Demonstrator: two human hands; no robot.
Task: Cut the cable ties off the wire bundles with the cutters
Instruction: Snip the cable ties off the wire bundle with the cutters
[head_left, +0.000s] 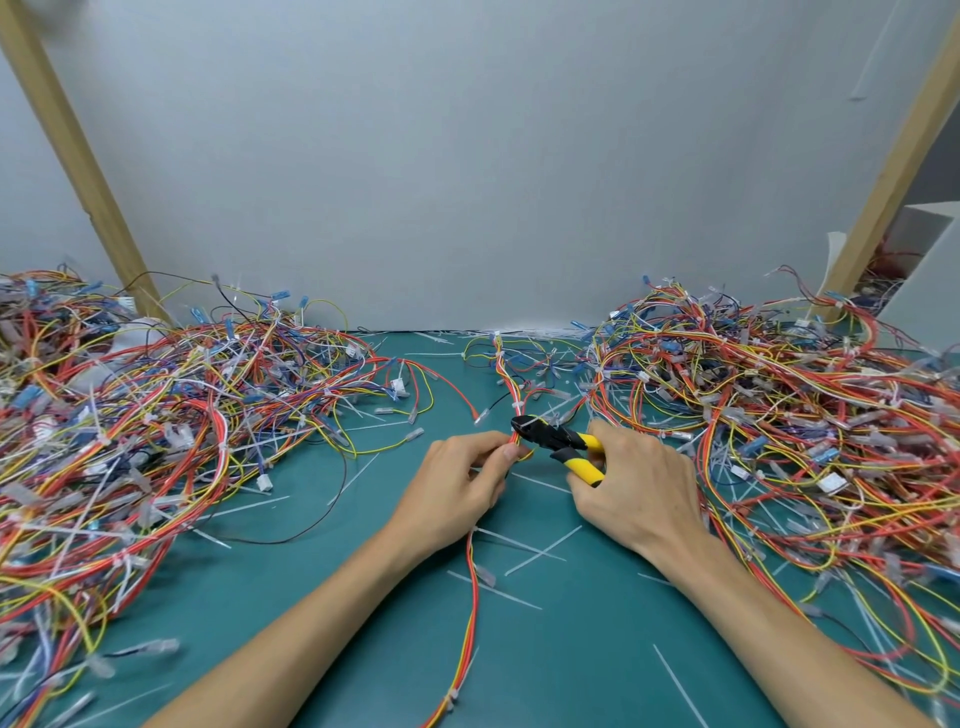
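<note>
While left hand (457, 488) pinches wire bundle (471, 571) | right hand (634, 488) grips cutters (550, 441) | nose points far-left

A wire-harness workshop station. A green cutting mat (363, 623) covers the counter, heaped left (130, 415) and right (805, 415) with tangled coloured wires. Plain grey backboard (467, 156) between wooden posts (78, 156).

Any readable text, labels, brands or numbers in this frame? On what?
No readable text anywhere.
The cutters show no brand or number.
Any print on the connectors is too small and blurred to read.
The green mat shows no markings.
</note>
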